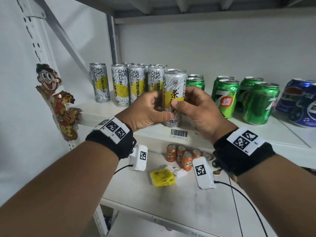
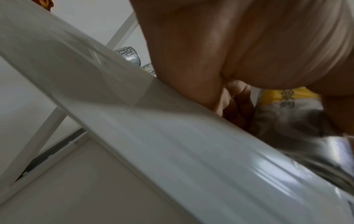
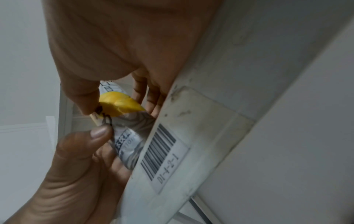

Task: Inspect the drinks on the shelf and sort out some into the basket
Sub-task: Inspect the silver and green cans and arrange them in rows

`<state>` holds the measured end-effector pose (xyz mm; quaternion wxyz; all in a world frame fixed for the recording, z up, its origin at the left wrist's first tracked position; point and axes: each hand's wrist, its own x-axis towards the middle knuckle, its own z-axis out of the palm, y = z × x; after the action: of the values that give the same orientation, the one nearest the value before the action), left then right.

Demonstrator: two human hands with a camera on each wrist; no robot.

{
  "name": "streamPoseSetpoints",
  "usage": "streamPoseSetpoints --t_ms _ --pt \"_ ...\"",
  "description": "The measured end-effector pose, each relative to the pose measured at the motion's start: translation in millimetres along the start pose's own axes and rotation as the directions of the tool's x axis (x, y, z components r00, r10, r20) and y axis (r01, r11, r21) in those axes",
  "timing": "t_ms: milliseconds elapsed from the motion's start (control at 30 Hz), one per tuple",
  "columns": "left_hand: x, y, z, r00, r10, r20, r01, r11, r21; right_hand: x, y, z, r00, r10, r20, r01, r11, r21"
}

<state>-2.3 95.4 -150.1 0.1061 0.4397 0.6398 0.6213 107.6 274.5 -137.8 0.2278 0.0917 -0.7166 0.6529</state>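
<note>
A white metal shelf [image 1: 95, 106] fills the view, seen from the person's head, with a lower shelf board [image 1: 153, 199] beneath it. On the upper board stand three groups of drinks: a cluster of tall silver and yellow tea cans [image 1: 119, 84] at the left, green 7-Up cans [image 1: 239, 98] in the middle right, and blue Pepsi cans [image 1: 301, 101] at the far right edge. Both forearms reach in from below, each with a black wristband carrying white marker tags. The left hand [image 1: 147, 112] and the right hand [image 1: 198, 108] together grip one silver and yellow can [image 1: 175, 82], held upright just in front of the tea cluster, at the front edge of the upper board. Fingers curl round the can from both sides and the two thumbs press on its front face; the wrist views show the same can's yellow band [image 3: 118, 104] between thumb and fingers. A cartoon figure sticker [image 1: 56, 101] is fixed to the left upright. A barcode label [image 1: 178, 133] sits on the shelf's front lip just below the held can. On the lower board are small orange soda cans [image 1: 181, 155], a crumpled yellow packet [image 1: 162, 177] and a scrap of white paper [image 1: 176, 170] beside it.
</note>
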Motion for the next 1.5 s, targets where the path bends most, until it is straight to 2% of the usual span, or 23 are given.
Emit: streamPoseSetpoints --t_ms 67,167,267,633,767,933,1067,1233,1500 --pt "0.0 3.3 0.9 1.000 0.001 -0.005 -0.001 0.999 0.041 -1.1 -1.4 1.6 1.000 -0.001 -0.027 0.001 1.000 -0.006" --pt "1.2 4.3 3.6 1.000 -0.019 -0.017 0.022 0.980 0.196 -3.6 -2.5 1.4 0.998 -0.028 -0.059 0.027 0.999 -0.032" --pt "2.2 1.4 7.7 0.999 -0.038 -0.009 0.039 0.964 0.263 -4.9 -2.0 0.9 0.999 -0.034 -0.026 0.033 0.999 -0.029" --pt "5.1 0.9 7.4 0.992 0.103 -0.069 -0.071 0.925 0.373 -2.5 1.5 0.2 0.997 -0.073 0.013 0.073 0.997 -0.012" --pt "5.7 1.1 4.7 0.991 0.088 -0.102 -0.051 0.946 0.319 -4.4 -3.9 1.1 0.996 -0.081 0.031 0.083 0.995 -0.057" --pt "5.9 -1.1 3.4 0.995 0.066 -0.076 -0.046 0.971 0.236 -6.3 -7.6 2.1 0.995 -0.097 0.035 0.099 0.992 -0.079" --pt "6.8 -4.7 1.4 0.994 0.068 -0.086 -0.048 0.976 0.210 -5.3 -6.0 1.8 0.996 -0.086 0.017 0.086 0.995 -0.042" --pt "8.9 -11.2 -3.5 0.994 0.083 -0.071 -0.076 0.993 0.095 0.0 1.8 -0.7 0.997 -0.078 -0.015 0.078 0.997 0.001" --pt "5.7 -9.7 -4.3 0.999 0.017 -0.030 -0.017 1.000 0.008 1.4 3.5 1.4 0.998 -0.055 -0.039 0.056 0.998 0.042"
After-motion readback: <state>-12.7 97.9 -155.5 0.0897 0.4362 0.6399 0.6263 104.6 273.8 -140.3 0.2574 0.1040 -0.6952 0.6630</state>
